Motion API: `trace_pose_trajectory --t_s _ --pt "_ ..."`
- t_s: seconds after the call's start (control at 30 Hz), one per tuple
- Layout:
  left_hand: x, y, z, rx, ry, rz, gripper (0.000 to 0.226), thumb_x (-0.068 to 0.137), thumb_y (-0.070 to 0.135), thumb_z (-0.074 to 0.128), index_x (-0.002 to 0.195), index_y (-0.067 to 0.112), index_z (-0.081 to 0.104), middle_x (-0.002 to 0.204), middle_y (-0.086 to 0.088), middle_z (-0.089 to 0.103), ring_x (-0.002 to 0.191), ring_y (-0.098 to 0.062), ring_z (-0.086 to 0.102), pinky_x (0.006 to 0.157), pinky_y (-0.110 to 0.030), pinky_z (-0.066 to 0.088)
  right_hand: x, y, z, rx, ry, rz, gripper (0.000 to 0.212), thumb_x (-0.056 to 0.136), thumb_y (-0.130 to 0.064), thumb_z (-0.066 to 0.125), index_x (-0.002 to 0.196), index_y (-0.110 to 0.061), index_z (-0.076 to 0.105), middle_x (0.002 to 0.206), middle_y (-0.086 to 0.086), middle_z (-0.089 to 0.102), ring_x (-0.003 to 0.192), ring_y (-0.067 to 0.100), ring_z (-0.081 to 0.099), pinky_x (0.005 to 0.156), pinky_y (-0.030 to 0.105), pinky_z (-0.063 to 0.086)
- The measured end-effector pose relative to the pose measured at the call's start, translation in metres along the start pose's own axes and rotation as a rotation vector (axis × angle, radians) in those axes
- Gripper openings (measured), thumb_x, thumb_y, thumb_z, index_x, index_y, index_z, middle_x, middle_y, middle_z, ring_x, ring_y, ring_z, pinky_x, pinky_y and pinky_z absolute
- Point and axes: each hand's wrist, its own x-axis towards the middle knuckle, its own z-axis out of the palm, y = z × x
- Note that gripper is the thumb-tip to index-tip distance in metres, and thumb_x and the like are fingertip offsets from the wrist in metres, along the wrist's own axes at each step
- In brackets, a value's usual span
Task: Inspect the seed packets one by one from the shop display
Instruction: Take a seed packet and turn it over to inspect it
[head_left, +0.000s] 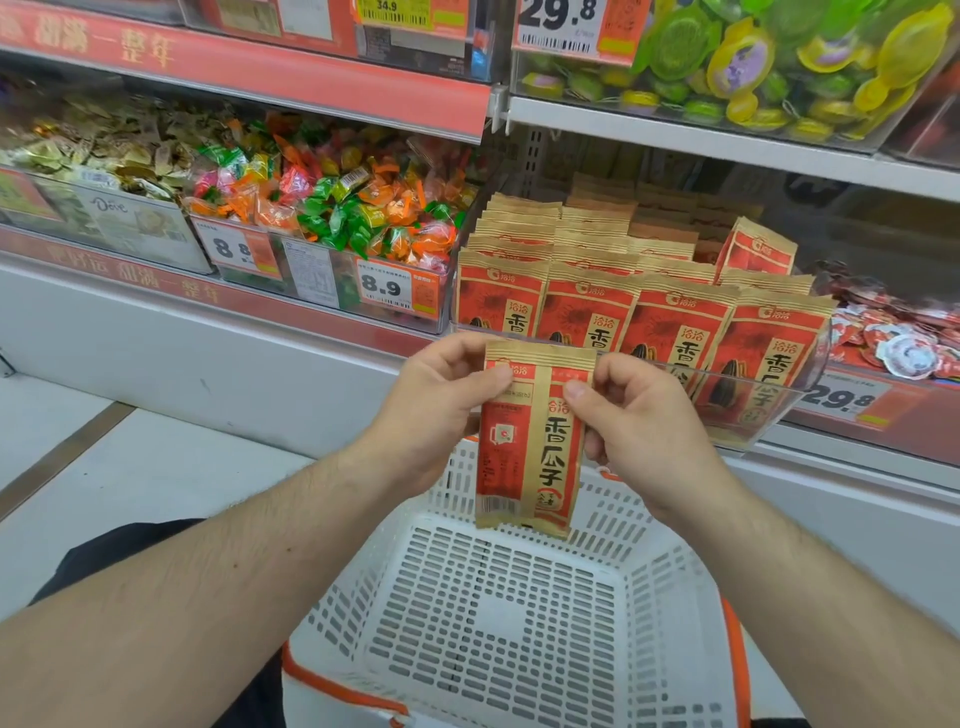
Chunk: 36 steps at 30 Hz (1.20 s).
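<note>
Red-and-tan seed packet (530, 436) is hanging upright at frame centre above a white basket (498, 613), the left hand (441, 410) and right hand (639, 421) each pinching its top corners; more packets (639, 312) are standing in the clear display bin (769, 410) behind.

Left hand (436, 410) and right hand (639, 421) raised together, fingers curled, thumbs pinching, bare forearms extended

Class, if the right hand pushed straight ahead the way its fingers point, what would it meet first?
Probably the held seed packet pinched in the right hand; past it, the left hand. Depth is unclear.
</note>
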Motion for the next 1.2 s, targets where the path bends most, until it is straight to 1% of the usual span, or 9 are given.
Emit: trace_pose_trajectory --t_s 0.13,0.27,0.4,0.53,0.67,0.8,0.93,1.07,1.2 --pt "0.002 0.004 -0.008 -0.038 -0.043 0.08 0.018 0.07 0.008 0.068 0.088 0.007 0.07 0.086 -0.01 0.074 0.077 -0.023 0.071 0.066 -0.036 0.06 -0.003 -0.002 -0.004 -0.03 -0.012 -0.103 0.021 0.096 -0.017 0.059 0.076 -0.013 0.06 0.05 -0.008 0.056 0.045 0.008 0.052 0.048 0.021 0.042" --pt "0.003 0.006 -0.011 -0.013 -0.058 0.137 0.021 0.061 0.001 0.068 0.064 0.019 0.078 0.073 0.001 0.074 0.072 -0.012 0.072 0.063 -0.024 0.058 -0.005 -0.003 -0.006 -0.019 0.005 -0.147 0.022 0.096 -0.015 0.058 0.075 -0.016 0.063 0.05 -0.002 0.059 0.046 0.008 0.054 0.049 0.021 0.046" --pt "0.004 0.007 -0.014 0.022 -0.081 0.182 0.023 0.06 0.0 0.069 0.061 0.021 0.078 0.072 0.006 0.073 0.072 -0.008 0.069 0.065 -0.023 0.057 -0.006 -0.001 -0.005 -0.031 0.017 -0.142 0.02 0.096 -0.016 0.058 0.078 -0.013 0.065 0.054 0.011 0.063 0.046 0.009 0.058 0.051 0.022 0.049" --pt "0.003 0.007 -0.014 0.031 -0.084 0.196 0.023 0.06 0.0 0.069 0.061 0.022 0.078 0.072 0.007 0.072 0.071 -0.008 0.068 0.064 -0.022 0.056 -0.005 -0.001 -0.005 -0.026 0.023 -0.122 0.022 0.097 -0.017 0.058 0.076 -0.017 0.066 0.053 0.01 0.063 0.047 0.011 0.057 0.051 0.023 0.049" --pt "0.003 0.006 -0.012 -0.002 -0.043 0.146 0.015 0.065 0.002 0.069 0.068 0.016 0.076 0.075 -0.001 0.074 0.073 -0.016 0.072 0.061 -0.029 0.059 -0.006 -0.003 -0.004 -0.045 0.025 -0.114 0.024 0.099 -0.019 0.055 0.078 -0.016 0.066 0.052 0.007 0.062 0.047 0.012 0.058 0.051 0.025 0.05" --pt "0.002 0.004 -0.01 0.01 -0.01 0.055 0.012 0.08 -0.001 0.064 0.089 0.005 0.069 0.083 -0.008 0.075 0.077 -0.023 0.073 0.07 -0.044 0.062 -0.005 -0.005 -0.005 -0.074 -0.033 -0.063 0.025 0.101 -0.023 0.051 0.085 -0.012 0.068 0.05 -0.007 0.062 0.045 0.009 0.056 0.048 0.024 0.045" --pt "0.002 0.005 -0.007 0.007 -0.003 -0.011 0.013 0.09 -0.001 0.06 0.096 0.005 0.07 0.088 -0.009 0.074 0.079 -0.02 0.073 0.072 -0.042 0.061 -0.003 -0.002 -0.009 -0.128 -0.081 -0.018 0.029 0.101 -0.023 0.051 0.087 -0.005 0.07 0.057 -0.005 0.067 0.047 0.009 0.059 0.05 0.026 0.044" --pt "0.001 0.004 -0.008 0.023 -0.094 -0.092 0.024 0.076 0.016 0.068 0.099 0.009 0.069 0.09 -0.006 0.076 0.08 -0.018 0.073 0.063 -0.036 0.061 -0.001 -0.002 -0.009 -0.137 -0.012 -0.02 0.033 0.101 -0.02 0.05 0.078 -0.004 0.068 0.053 0.0 0.064 0.046 0.008 0.056 0.051 0.025 0.045" --pt "-0.002 0.002 -0.005 0.061 -0.152 -0.164 0.028 0.072 0.018 0.069 0.099 0.013 0.071 0.091 -0.004 0.077 0.079 -0.017 0.073 0.059 -0.031 0.057 0.001 -0.004 -0.008 -0.067 0.014 -0.004 0.032 0.101 -0.02 0.051 0.08 -0.004 0.068 0.06 0.0 0.068 0.047 0.007 0.056 0.049 0.021 0.045"
